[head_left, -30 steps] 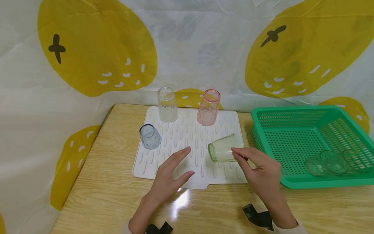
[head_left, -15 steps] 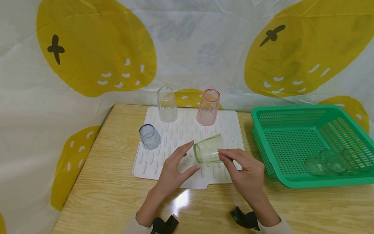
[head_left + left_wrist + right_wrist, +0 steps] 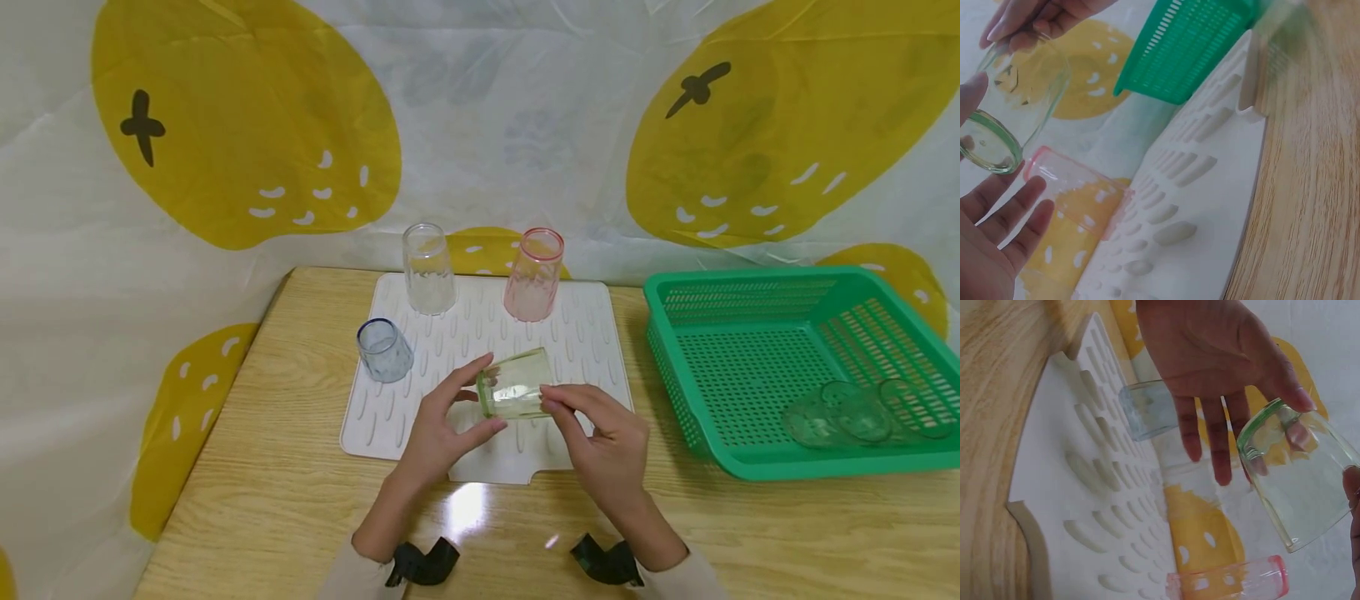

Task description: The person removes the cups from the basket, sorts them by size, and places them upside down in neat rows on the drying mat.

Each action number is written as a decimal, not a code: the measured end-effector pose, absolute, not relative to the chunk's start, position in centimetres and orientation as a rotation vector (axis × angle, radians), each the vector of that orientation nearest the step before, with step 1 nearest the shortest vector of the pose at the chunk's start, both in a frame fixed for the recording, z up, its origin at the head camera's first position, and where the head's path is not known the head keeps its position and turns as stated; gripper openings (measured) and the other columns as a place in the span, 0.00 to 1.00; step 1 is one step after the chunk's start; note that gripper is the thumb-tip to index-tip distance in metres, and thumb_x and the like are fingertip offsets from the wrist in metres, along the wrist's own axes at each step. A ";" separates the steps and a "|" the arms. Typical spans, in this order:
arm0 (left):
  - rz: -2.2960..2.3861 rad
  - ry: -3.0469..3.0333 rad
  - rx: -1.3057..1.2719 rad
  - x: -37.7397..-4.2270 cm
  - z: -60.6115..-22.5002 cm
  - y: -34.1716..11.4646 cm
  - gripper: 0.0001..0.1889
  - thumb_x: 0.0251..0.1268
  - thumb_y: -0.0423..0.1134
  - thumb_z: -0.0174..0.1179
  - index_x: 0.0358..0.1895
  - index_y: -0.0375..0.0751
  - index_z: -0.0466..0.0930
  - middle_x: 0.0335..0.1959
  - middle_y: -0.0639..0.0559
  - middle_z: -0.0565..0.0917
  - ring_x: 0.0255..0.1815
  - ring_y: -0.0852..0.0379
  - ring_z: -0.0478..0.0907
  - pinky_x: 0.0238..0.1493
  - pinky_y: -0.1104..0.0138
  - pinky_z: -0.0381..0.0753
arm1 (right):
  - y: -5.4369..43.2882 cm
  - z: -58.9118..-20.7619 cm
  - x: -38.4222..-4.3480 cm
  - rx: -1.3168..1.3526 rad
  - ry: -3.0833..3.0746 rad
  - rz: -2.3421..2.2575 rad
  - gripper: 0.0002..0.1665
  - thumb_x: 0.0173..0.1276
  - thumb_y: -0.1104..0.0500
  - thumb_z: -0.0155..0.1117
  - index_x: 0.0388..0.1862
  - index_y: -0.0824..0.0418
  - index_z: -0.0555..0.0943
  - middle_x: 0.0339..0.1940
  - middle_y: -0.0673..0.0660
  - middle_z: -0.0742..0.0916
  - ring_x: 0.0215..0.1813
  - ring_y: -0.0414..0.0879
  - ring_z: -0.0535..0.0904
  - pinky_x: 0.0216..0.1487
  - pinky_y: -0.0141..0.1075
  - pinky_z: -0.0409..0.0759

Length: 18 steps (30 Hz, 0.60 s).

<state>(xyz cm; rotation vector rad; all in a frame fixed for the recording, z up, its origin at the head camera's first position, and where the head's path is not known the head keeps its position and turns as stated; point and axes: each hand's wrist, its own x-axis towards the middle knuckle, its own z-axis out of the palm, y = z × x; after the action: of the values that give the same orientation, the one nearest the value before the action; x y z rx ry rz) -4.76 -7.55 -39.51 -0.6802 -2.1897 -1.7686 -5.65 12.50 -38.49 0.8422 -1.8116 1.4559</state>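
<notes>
1. Right hand (image 3: pixel 603 437): pinched the pale green glass (image 3: pixel 516 385) between thumb and fingers at its wider, right end.
2. Left hand (image 3: pixel 438 429): fingers extended and spread, thumb and index finger either side of the glass's narrower, left end; grip pressure, cannot tell.
3. Pale green glass: lay on its side in the air over the near-middle part of the mat, thick green base to the left.
4. White mat (image 3: pixel 480 312): flat on the table, raised oblong ridges across it, small step cut into the near edge.
5. On the mat, all narrower end up: blue glass (image 3: pixel 388 354) at the left, clear glass (image 3: pixel 431 279) far left, pink glass (image 3: pixel 532 287) far right.
6. Green basket (image 3: pixel 825 465): right of the mat, slotted walls, perforated floor. Clear glassware (image 3: pixel 855 417) lay inside at the near right, outlines overlapping, count unclear.
7. Table (image 3: pixel 240 433): light wood grain, bright glare patch just near of the mat.
8. Cloth (image 3: pixel 517 125): white, creased, big yellow fruit print with dark stems; hung along the far side and down the left.
9. Person's end: pale sleeves (image 3: pixel 360 575), black device (image 3: pixel 427 562) at each wrist.
</notes>
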 end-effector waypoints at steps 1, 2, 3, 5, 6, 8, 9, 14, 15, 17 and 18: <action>-1.771 -2.181 -0.684 -4.7 -39.2 -7.6 0.35 0.48 0.22 0.70 0.64 0.30 0.68 0.57 0.39 0.77 0.53 0.48 0.76 0.46 0.52 0.80 | 12.4 -38.6 -5.7 0.838 -1.802 1.464 0.09 0.54 0.75 0.70 0.36 0.71 0.86 0.31 0.61 0.88 0.35 0.44 0.84 0.39 0.26 0.80; -1.777 -2.168 -0.690 -4.7 -39.2 -7.6 0.35 0.47 0.22 0.70 0.63 0.30 0.69 0.57 0.39 0.77 0.51 0.48 0.77 0.45 0.52 0.80 | 12.4 -38.8 -5.7 0.834 -1.792 1.473 0.09 0.54 0.75 0.70 0.36 0.71 0.86 0.31 0.61 0.87 0.35 0.44 0.84 0.39 0.26 0.80; -1.782 -2.159 -0.691 -4.7 -39.1 -7.6 0.34 0.47 0.21 0.70 0.62 0.30 0.70 0.56 0.39 0.77 0.50 0.49 0.77 0.44 0.53 0.81 | 12.3 -38.9 -5.7 0.832 -1.786 1.479 0.09 0.54 0.75 0.70 0.36 0.71 0.86 0.31 0.61 0.87 0.35 0.44 0.84 0.40 0.26 0.80; -1.789 -2.142 -0.688 -4.8 -39.1 -7.5 0.33 0.47 0.21 0.69 0.61 0.29 0.71 0.56 0.38 0.77 0.49 0.51 0.77 0.44 0.53 0.81 | 12.2 -39.1 -5.7 0.833 -1.780 1.502 0.08 0.55 0.75 0.69 0.36 0.71 0.86 0.32 0.61 0.87 0.35 0.44 0.84 0.40 0.27 0.81; -1.789 -2.131 -0.686 -4.8 -39.1 -7.5 0.32 0.46 0.20 0.69 0.60 0.28 0.71 0.55 0.38 0.78 0.48 0.51 0.77 0.43 0.53 0.81 | 12.2 -39.1 -5.7 0.834 -1.777 1.514 0.08 0.55 0.75 0.69 0.36 0.71 0.86 0.32 0.62 0.87 0.35 0.45 0.84 0.40 0.27 0.81; -1.782 -2.114 -0.683 -4.8 -39.2 -7.5 0.31 0.45 0.20 0.70 0.58 0.27 0.72 0.55 0.38 0.78 0.47 0.54 0.77 0.42 0.51 0.80 | 12.2 -39.1 -5.7 0.835 -1.779 1.534 0.08 0.56 0.75 0.69 0.36 0.72 0.85 0.32 0.62 0.87 0.35 0.46 0.84 0.40 0.27 0.81; -1.779 -2.108 -0.679 -4.7 -39.3 -7.5 0.31 0.45 0.19 0.70 0.58 0.27 0.73 0.55 0.38 0.78 0.46 0.55 0.77 0.42 0.51 0.80 | 12.1 -39.0 -5.6 0.836 -1.783 1.541 0.08 0.56 0.76 0.68 0.36 0.73 0.85 0.32 0.63 0.87 0.35 0.46 0.84 0.40 0.27 0.81; -1.730 -2.084 -0.676 -4.7 -39.3 -7.5 0.30 0.43 0.20 0.71 0.56 0.27 0.75 0.52 0.39 0.80 0.46 0.55 0.77 0.43 0.57 0.80 | 12.1 -37.9 -5.2 0.820 -1.849 1.490 0.11 0.52 0.79 0.68 0.35 0.72 0.85 0.31 0.62 0.87 0.33 0.43 0.82 0.38 0.25 0.80; -1.721 -2.080 -0.674 -4.7 -39.3 -7.5 0.30 0.43 0.20 0.71 0.56 0.28 0.75 0.51 0.39 0.80 0.46 0.55 0.77 0.44 0.58 0.80 | 12.0 -37.7 -5.1 0.820 -1.861 1.476 0.11 0.52 0.80 0.68 0.35 0.72 0.85 0.31 0.62 0.87 0.33 0.43 0.82 0.38 0.25 0.79; -1.706 -2.075 -0.669 -4.7 -39.3 -7.5 0.30 0.43 0.20 0.71 0.55 0.28 0.76 0.50 0.40 0.81 0.47 0.54 0.77 0.45 0.63 0.79 | 12.1 -37.4 -5.1 0.822 -1.889 1.442 0.11 0.52 0.79 0.68 0.35 0.71 0.85 0.31 0.61 0.87 0.33 0.42 0.82 0.38 0.24 0.79; -1.705 -2.074 -0.667 -4.7 -39.3 -7.5 0.30 0.43 0.21 0.71 0.55 0.29 0.76 0.50 0.40 0.81 0.47 0.54 0.77 0.45 0.64 0.79 | 12.2 -37.3 -5.1 0.826 -1.899 1.429 0.11 0.52 0.78 0.68 0.35 0.71 0.85 0.31 0.61 0.87 0.33 0.42 0.82 0.38 0.24 0.79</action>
<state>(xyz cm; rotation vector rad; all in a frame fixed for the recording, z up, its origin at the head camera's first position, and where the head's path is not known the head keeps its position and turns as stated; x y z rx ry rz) -4.72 -7.50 -39.28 -0.6666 -2.0743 -1.7047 -5.07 12.17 -37.31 0.8260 -1.8987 1.4287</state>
